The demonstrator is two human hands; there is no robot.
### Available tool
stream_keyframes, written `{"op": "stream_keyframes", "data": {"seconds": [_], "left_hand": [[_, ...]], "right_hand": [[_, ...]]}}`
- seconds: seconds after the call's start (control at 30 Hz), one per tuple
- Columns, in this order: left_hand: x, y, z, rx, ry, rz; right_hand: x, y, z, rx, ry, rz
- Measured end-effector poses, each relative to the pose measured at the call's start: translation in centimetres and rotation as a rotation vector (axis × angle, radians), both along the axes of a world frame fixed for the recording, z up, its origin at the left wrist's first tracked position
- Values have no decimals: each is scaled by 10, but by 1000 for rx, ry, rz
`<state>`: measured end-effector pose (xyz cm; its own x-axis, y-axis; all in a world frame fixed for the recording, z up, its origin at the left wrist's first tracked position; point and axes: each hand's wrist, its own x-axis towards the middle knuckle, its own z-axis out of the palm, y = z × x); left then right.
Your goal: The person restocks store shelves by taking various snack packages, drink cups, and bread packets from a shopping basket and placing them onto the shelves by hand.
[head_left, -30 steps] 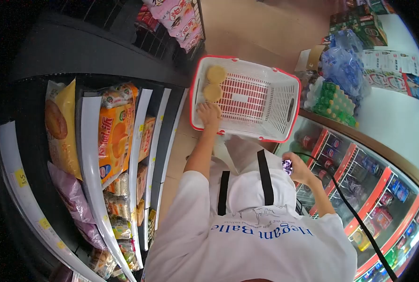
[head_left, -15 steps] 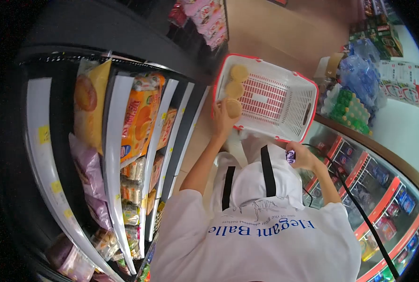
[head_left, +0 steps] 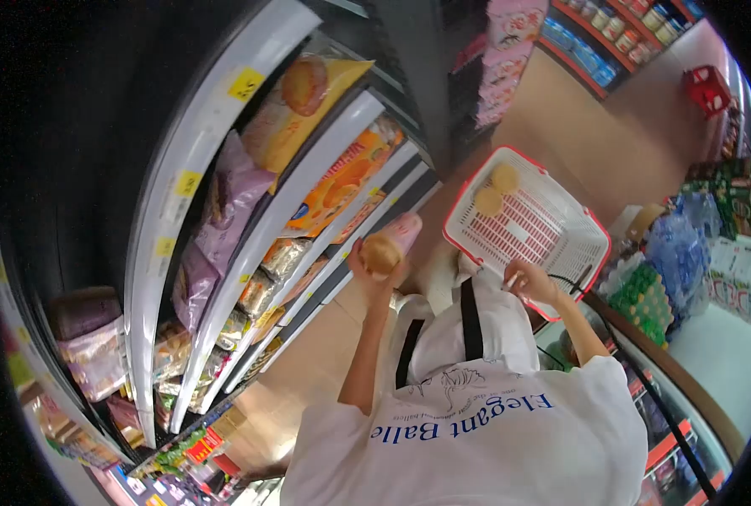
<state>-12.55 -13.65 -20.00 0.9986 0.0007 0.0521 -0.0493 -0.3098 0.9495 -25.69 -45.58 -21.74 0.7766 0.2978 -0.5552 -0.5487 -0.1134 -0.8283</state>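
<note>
My left hand [head_left: 374, 271] is wrapped around a tub [head_left: 402, 229] with a tan lid and a pinkish wall, tilted beside the shelves. My right hand [head_left: 534, 282] has curled fingers at the near rim of a white shopping basket [head_left: 552, 223] with red edging. What those fingers hold, if anything, is hidden. Inside the basket, at its far left end, stand two tan-lidded tubs: one tub [head_left: 505, 177] in the corner and another tub [head_left: 488, 201] just nearer to me.
Shelves [head_left: 191, 160] on the left carry bagged bread, with a purple bag [head_left: 232, 202] and an orange pack [head_left: 341, 181]. Wrapped bottles [head_left: 687, 244] stand on a counter at the right. A red basket [head_left: 707, 91] sits farther off. A black cable [head_left: 645, 379] runs past my right arm.
My left hand has lifted one tub out of the basket and moved it left toward the shelves. My view has turned, and the small purple packet at my right hand no longer shows.
</note>
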Motion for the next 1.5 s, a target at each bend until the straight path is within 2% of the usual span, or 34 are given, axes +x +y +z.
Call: {"op": "stream_keyframes", "data": {"seconds": [0.07, 0.13, 0.17, 0.23, 0.3, 0.37, 0.5, 0.57, 0.6, 0.67, 0.7, 0.73, 0.77, 0.83, 0.87, 0.9, 0.97, 1.1, 1.17, 1.2, 1.23, 1.3, 1.33, 1.43, 1.47, 1.5], "left_hand": [[-19, 32, 1, 23, 24, 128], [-43, 58, -3, 36, 18, 226], [-54, 69, -5, 46, 13, 296], [-76, 85, -6, 57, 30, 376], [-97, 98, -3, 70, 42, 456], [-111, 109, 4, 8, 120, 544], [-122, 116, 17, -166, 129, 640], [-115, 119, 23, -537, 235, 647], [-112, 122, 19, -542, 220, 672], [-103, 129, 8, -792, 376, 590], [-96, 126, 15, -794, 364, 600], [-86, 118, 27, -973, 324, 515], [-78, 112, 38, -1153, 283, 422], [-60, 108, 47, -1241, 255, 382], [-52, 105, 52, -1315, 231, 335], [-46, 102, 62, -1335, 228, 327], [-34, 95, 80, -1418, 282, 177], [-18, 89, 92, -1646, 349, -81], [-17, 85, 108, -1629, 390, -61], [-15, 88, 103, -1601, 360, -134], [-12, 89, 106, -1604, 357, -142], [-11, 92, 114, -1530, 471, -60], [-12, 97, 115, -1514, 424, -216], [-15, 95, 135, -1479, 305, -304], [-16, 95, 147, -1477, 407, -112], [-17, 98, 154, -1481, 387, -103]], "right_hand": [[33, 1, -55, -388, -202, -150], [60, 8, -105, -840, -530, -240], [75, 12, -119, -830, -549, -217], [101, 23, -142, -1162, -453, -55], [112, 28, -158, -1187, -565, -55], [122, 29, -169, -1360, -695, 54], [132, 27, -205, -1306, -793, 127], [138, 31, -202, -1248, -561, 42], [138, 29, -200, -1241, -585, 60], [128, 21, -197, -1238, -724, 105], [123, 21, -195, -1237, -788, 120], [121, 23, -193, -1140, -832, -39], [122, 26, -173, -1143, -843, -34], [121, 27, -105, -1111, -672, 4], [118, 23, -104, -1084, -691, -135], [117, 24, -82, -1102, -701, -134], [113, 40, -2, -949, -692, -407], [116, 49, 97, -821, -870, -374], [126, 67, 127, -238, -829, -599], [132, 77, 138, -88, -772, -627], [139, 90, 150, -90, -779, -628], [145, 126, 171, 633, -591, -681], [146, 146, 175, 639, -592, -678], [150, 205, 192, 694, -520, -731], [146, 222, 201, 742, -316, -654], [145, 235, 207, 778, -111, -571]]}}
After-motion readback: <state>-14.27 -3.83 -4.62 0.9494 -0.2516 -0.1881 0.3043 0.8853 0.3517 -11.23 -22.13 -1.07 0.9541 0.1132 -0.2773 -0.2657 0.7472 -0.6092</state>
